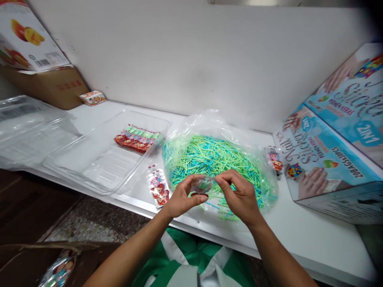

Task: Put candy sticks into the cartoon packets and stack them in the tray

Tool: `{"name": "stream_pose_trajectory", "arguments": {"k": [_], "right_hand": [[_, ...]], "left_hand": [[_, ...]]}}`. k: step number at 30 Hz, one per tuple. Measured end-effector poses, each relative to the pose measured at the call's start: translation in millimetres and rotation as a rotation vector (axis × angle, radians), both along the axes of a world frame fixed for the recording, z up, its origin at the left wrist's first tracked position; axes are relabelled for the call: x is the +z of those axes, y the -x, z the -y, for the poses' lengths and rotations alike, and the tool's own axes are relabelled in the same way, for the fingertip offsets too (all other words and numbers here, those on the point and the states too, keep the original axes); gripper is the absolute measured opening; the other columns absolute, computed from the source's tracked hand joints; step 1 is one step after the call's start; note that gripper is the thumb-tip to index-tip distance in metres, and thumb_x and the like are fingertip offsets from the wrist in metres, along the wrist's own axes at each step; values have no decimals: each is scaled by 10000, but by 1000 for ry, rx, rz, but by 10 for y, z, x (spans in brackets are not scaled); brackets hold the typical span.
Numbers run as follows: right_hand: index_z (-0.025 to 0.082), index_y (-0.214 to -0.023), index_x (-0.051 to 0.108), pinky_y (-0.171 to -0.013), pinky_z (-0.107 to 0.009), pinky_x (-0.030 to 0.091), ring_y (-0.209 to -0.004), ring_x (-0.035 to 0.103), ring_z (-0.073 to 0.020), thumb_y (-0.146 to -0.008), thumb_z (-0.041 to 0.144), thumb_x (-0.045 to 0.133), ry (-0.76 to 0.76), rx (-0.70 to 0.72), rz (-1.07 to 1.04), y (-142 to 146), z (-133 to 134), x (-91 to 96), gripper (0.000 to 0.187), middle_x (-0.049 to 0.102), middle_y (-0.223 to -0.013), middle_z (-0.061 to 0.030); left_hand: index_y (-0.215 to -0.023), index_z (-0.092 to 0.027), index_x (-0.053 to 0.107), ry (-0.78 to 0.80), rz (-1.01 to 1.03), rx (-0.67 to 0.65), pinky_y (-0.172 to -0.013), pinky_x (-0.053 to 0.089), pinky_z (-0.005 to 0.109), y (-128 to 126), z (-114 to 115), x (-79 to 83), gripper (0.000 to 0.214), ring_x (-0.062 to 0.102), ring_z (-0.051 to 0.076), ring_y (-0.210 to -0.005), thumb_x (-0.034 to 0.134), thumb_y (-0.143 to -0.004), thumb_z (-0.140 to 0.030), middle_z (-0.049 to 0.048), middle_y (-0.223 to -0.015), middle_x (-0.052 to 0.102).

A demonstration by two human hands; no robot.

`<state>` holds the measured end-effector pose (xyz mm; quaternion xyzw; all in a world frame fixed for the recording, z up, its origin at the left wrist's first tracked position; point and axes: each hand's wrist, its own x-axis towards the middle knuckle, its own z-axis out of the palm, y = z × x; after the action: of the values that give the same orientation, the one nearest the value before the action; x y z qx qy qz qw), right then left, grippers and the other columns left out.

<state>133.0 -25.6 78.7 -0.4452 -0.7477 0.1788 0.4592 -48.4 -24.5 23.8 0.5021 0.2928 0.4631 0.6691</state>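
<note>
Both of my hands meet over the near edge of a white table [299, 235]. My left hand [182, 197] and my right hand [239, 195] pinch a small clear sticker packet [202, 185] between their fingertips. Just behind them lies an open clear plastic bag [218, 159] heaped with green and blue sticks. A stack of similar cartoon packets [158, 186] lies on the table left of my left hand.
A clear plastic tray [98, 159] on the left holds a row of red and green packets [137, 139]. More clear trays [26, 127] and cardboard boxes [44, 85] sit far left. A blue sticker box [332, 159] stands on the right, packets [275, 159] beside it.
</note>
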Motion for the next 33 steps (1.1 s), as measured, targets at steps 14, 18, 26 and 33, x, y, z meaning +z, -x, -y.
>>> {"name": "stream_pose_trajectory", "arguments": {"k": [14, 18, 26, 33], "right_hand": [[213, -812, 610, -656, -242, 432, -682, 541, -115, -859, 259, 576, 169, -50, -162, 6, -107, 112, 75, 575, -751, 15], [213, -798, 608, -631, -240, 430, -662, 537, -119, -854, 295, 580, 237, -89, -142, -81, -146, -2, 103, 569, -724, 16], [215, -787, 596, -588, -249, 421, -630, 511, -134, -858, 344, 555, 342, -105, -13, -181, -185, -194, 153, 547, -703, 6], [222, -799, 592, -618, -238, 427, -649, 531, -129, -870, 337, 542, 374, -114, 71, -248, -287, -235, 145, 565, -724, 11]], "left_hand": [[-858, -156, 631, -6, -168, 394, -615, 507, 252, 515, -300, 443, 307, 607, 126, -648, 752, -651, -349, 7, -739, 638], [-1016, -138, 601, -167, -383, 720, -612, 498, 246, 1266, -937, 660, 487, 585, 119, -629, 766, -600, -330, -3, -721, 614], [-1126, -101, 575, 32, -1123, 883, -698, 468, 279, 2395, -2044, 203, 495, 578, 144, -700, 668, -677, -286, 65, -885, 632], [-1186, -134, 545, 33, -1223, 754, -693, 437, 244, 2326, -2452, -93, 551, 578, 154, -727, 684, -673, -281, 72, -935, 664]]}}
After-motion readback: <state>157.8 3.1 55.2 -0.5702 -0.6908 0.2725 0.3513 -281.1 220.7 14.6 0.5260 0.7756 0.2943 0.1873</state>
